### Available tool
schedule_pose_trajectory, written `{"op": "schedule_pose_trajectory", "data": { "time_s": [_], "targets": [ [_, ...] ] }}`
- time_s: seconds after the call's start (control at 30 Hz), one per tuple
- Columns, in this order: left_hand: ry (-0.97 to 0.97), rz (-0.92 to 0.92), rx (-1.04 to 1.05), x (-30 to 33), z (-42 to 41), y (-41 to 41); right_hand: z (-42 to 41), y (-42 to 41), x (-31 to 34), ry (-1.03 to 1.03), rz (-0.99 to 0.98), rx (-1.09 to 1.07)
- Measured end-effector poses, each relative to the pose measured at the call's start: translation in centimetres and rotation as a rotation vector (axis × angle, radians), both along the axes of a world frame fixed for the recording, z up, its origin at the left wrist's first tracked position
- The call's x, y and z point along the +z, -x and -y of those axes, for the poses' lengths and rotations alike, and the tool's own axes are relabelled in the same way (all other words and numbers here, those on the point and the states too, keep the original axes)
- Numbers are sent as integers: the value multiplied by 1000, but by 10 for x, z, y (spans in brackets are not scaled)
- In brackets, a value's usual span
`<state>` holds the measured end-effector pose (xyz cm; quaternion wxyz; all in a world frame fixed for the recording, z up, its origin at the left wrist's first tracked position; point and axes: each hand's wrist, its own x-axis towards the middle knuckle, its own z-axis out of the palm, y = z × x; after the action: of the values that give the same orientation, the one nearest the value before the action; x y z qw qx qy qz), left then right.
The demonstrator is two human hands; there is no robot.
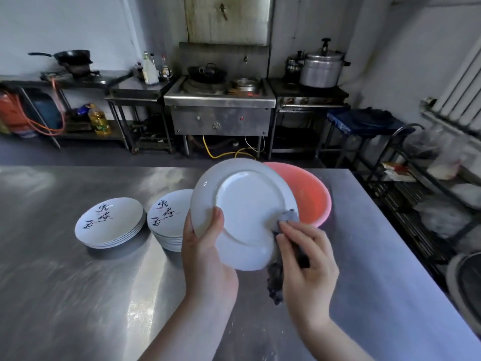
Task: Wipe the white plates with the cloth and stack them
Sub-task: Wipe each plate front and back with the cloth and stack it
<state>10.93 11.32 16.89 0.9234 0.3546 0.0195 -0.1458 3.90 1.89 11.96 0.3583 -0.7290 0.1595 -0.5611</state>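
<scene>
My left hand (205, 246) grips the lower left rim of a white plate (244, 204), held tilted above the steel table with its underside facing me. My right hand (307, 259) holds a dark grey cloth (289, 217) and presses it against the plate's lower right edge; the cloth's tail (276, 282) hangs below the plate. Two stacks of white plates with black brush writing stand on the table: one at the left (109, 222), one (169, 220) partly hidden behind the held plate.
A pink plastic basin (312, 196) sits on the table (78, 295) just behind the held plate. Beyond the table's far edge are a steel stove, side benches with pots and bottles. A wire rack with bags stands off the right edge.
</scene>
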Motion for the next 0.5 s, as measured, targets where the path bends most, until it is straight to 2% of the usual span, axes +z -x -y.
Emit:
{"op": "schedule_pose_trajectory", "data": {
  "time_s": [0.17, 0.3, 0.4, 0.5],
  "targets": [
    [54, -46, -106, 3, 10, 11, -12, -3, -6, 300, -16, 172],
    [-5, 8, -52, -2, 0, -3, 16, 2, -1, 194, -33, 35],
    [-68, 83, -119, -18, -14, -10, 20, 4, 2, 213, -104, 125],
    [-260, 237, -234, -33, -36, -22, 33, 8, 14, 103, -94, 102]
  ]
}}
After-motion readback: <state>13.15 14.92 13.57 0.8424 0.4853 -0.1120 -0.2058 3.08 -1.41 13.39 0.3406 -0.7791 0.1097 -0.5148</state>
